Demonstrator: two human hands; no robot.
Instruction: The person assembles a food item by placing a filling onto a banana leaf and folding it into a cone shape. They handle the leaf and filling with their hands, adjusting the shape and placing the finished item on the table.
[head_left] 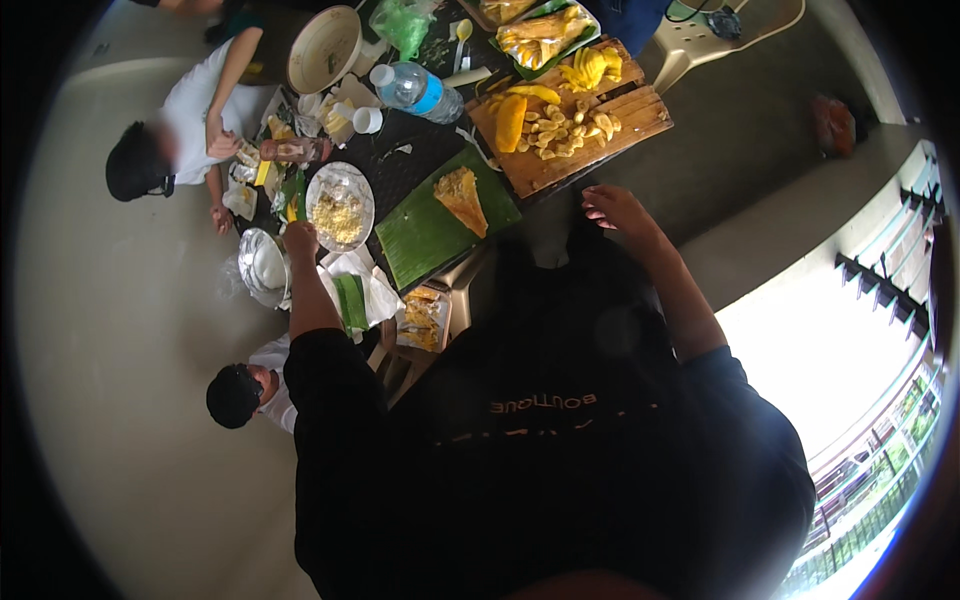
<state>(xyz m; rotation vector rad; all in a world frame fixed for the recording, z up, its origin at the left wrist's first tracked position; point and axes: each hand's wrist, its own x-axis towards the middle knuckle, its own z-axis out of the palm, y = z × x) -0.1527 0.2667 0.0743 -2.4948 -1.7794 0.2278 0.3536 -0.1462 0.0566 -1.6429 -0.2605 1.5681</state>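
My left hand [300, 240] reaches to the left rim of a round plate [369, 208] holding pale yellow crumbly food [338, 218]. Just beyond its fingertips lies a piece of green leaf with something yellow [292, 208]; whether the fingers grip anything is too small to make out. My right hand [612, 208] hovers off the near edge of a wooden board [640, 112], fingers loosely bent and apart, with nothing in them. Between my hands a banana leaf [415, 235] lies flat, and a wedge of yellow-brown food [461, 200] rests on it.
The board bears peeled fruit pieces [568, 132]. A water bottle [415, 92], bowl [325, 48] and green plastic bag [402, 25] stand farther back. Left are a covered bowl [266, 268] and a co-worker [190, 130] handling a jar [290, 150]. A tray of food [422, 318] sits near me.
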